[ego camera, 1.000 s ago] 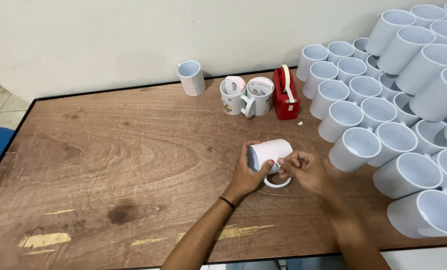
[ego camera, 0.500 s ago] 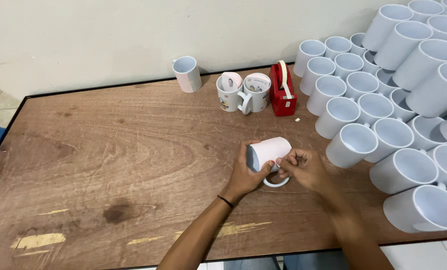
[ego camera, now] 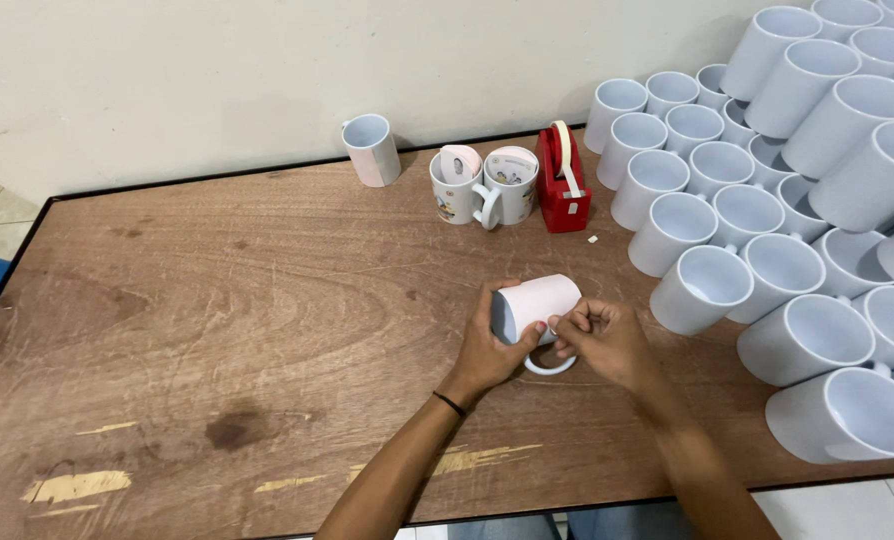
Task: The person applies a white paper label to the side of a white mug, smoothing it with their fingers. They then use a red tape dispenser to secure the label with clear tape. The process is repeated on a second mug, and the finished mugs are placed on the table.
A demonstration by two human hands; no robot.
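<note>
Both hands clamp one white paper-wrapped ceramic mug (ego camera: 535,304) lying sideways: left hand (ego camera: 492,350) cups it, right hand (ego camera: 604,338) pinches its wrap, above scratched brown wooden table (ego camera: 217,320) against plain cream wall (ego camera: 217,70).

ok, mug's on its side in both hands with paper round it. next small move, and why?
Probably press the loose paper edge flat with the right hand. The white ceramic mug lies on its side in the left hand, pale pink paper wrapped round it, right fingertips pinching at its edge. The red tape dispenser stands apart.
</note>
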